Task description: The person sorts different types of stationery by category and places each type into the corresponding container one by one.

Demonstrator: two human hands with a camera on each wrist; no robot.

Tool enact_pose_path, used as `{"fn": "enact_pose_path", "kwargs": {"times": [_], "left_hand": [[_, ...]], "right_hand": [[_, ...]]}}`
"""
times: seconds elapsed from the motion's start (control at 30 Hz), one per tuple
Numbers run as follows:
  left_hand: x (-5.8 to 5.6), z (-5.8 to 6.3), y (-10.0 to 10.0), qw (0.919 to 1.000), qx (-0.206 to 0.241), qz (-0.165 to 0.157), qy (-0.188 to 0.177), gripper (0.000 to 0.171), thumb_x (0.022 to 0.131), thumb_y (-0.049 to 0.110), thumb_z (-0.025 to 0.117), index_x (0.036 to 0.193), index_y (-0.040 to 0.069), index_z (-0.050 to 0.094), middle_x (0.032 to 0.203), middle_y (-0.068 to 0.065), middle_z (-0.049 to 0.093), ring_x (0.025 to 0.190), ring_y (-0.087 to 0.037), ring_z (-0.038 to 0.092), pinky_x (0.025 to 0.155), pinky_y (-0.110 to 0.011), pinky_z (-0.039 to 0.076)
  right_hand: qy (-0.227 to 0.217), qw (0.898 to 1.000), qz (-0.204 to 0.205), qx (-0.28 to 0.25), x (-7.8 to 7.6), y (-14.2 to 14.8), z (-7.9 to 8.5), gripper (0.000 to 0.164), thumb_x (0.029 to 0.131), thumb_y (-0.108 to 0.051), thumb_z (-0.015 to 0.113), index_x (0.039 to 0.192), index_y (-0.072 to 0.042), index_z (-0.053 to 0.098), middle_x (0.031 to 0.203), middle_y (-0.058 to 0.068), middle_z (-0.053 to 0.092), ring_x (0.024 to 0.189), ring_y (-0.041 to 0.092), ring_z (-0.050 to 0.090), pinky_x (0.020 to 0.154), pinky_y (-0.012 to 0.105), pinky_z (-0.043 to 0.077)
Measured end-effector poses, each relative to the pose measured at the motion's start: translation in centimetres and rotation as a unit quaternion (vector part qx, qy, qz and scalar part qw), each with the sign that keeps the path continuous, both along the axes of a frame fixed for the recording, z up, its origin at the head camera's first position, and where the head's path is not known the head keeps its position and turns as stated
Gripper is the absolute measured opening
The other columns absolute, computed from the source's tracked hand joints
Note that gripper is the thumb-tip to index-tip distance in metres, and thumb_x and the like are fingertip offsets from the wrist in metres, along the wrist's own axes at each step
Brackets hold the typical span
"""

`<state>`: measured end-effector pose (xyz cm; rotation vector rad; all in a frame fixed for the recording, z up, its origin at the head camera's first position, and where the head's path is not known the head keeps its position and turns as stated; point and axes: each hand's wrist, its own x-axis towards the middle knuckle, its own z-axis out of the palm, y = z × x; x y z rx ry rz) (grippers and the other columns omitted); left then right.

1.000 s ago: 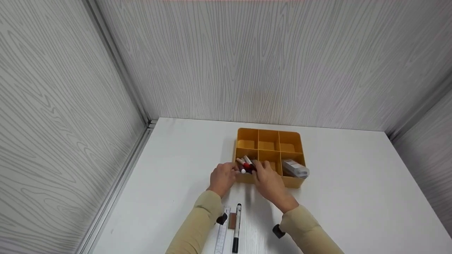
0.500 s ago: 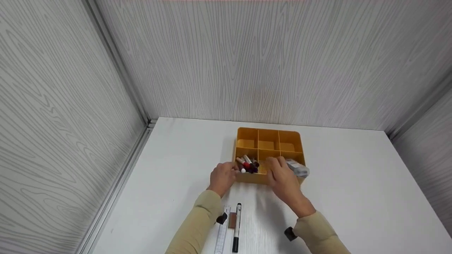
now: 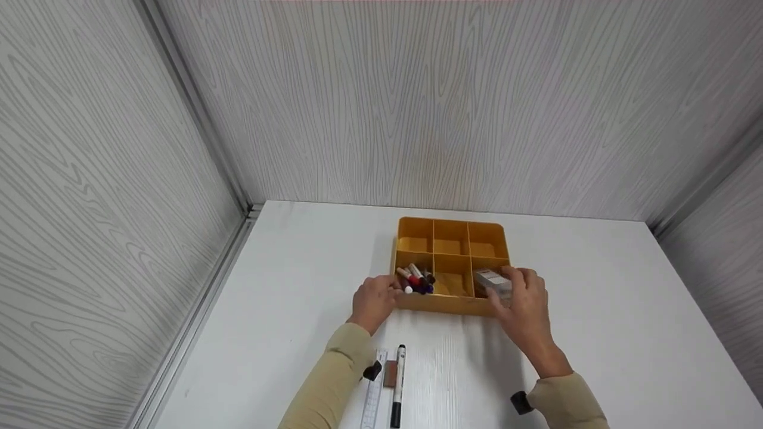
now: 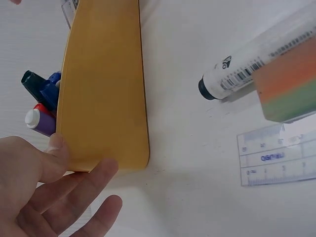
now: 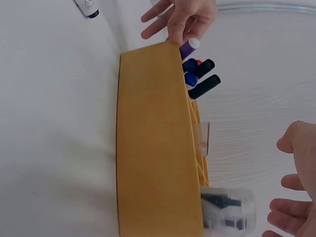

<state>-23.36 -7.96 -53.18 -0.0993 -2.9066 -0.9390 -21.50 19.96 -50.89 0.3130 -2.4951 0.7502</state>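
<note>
A yellow compartment box [image 3: 444,305] stands on the table. My left hand [image 3: 374,302] holds its front left corner, thumb on the rim and fingers against the side in the left wrist view. Several markers [image 4: 42,91] with dark, blue, red and purple colours poke out of the front left compartment. Over the front right compartment, my right hand [image 3: 524,307] hovers beside a clear plastic case [image 5: 229,212] with dark contents. In the right wrist view its fingers are spread and apart from the case. A clear flat piece [image 5: 202,138] sticks up from the middle compartment.
Nearer the person lie a black-capped white marker [image 3: 399,387], an orange and green block [image 4: 291,84] and a clear ruler [image 3: 372,399]. Wood-patterned panels [image 3: 417,107] wall the white table [image 3: 298,256] at the back and sides.
My right hand has moved right, from the markers past the middle compartment to the clear case. My left hand has stayed at the box's corner.
</note>
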Motion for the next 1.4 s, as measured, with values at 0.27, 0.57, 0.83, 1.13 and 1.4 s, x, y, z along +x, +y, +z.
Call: {"fn": "enact_pose_path", "kwargs": {"times": [0.27,0.57,0.83,1.13,1.4], "left_hand": [[0.1,0.0,0.0,0.9999,0.002,0.000,-0.011,0.007,0.084,0.020,0.061,0.078,0.018,0.063,0.077,0.006,0.065,0.067,-0.008,0.057,0.059,-0.026,0.046],[0.1,-0.1,-0.2,1.0000,0.002,-0.006,0.002,0.006,0.083,0.020,0.063,0.078,0.018,0.063,0.076,0.004,0.066,0.063,-0.008,0.055,0.056,-0.025,0.045],[0.0,-0.1,-0.1,0.9999,0.008,-0.004,-0.008,0.008,0.083,0.023,0.063,0.081,0.016,0.065,0.077,0.001,0.067,0.060,-0.008,0.053,0.054,-0.024,0.043],[0.1,-0.3,-0.2,0.9999,0.000,-0.010,-0.012,0.006,0.083,0.023,0.063,0.080,0.018,0.065,0.078,0.004,0.066,0.064,-0.008,0.056,0.057,-0.025,0.046],[0.3,-0.1,-0.3,0.9996,0.003,-0.017,-0.023,0.005,0.085,0.023,0.060,0.081,0.019,0.061,0.079,0.005,0.065,0.066,-0.009,0.055,0.060,-0.026,0.047]], "right_hand": [[-0.203,0.975,-0.001,-0.094,-0.5,1.5,-2.5,0.080,0.076,-0.054,0.061,0.132,-0.006,0.032,0.130,0.020,0.034,0.118,0.033,0.037,0.095,0.051,0.034],[-0.281,0.940,0.002,-0.195,-1.5,1.9,-3.9,0.093,0.074,-0.053,0.064,0.142,-0.012,0.016,0.142,0.016,0.029,0.127,0.032,0.032,0.098,0.050,0.033],[-0.360,0.903,0.004,-0.234,-1.2,2.2,-5.4,0.083,0.074,-0.061,0.057,0.140,-0.025,0.022,0.144,0.010,0.026,0.132,0.032,0.024,0.102,0.051,0.027],[-0.303,0.929,-0.022,-0.209,-1.2,1.3,-5.7,0.079,0.075,-0.062,0.055,0.136,-0.018,0.030,0.138,0.013,0.037,0.129,0.031,0.032,0.100,0.049,0.031],[-0.313,0.927,-0.046,-0.200,-1.2,1.2,-5.6,0.080,0.075,-0.064,0.053,0.138,-0.021,0.029,0.140,0.015,0.036,0.128,0.033,0.033,0.098,0.049,0.034]]}}
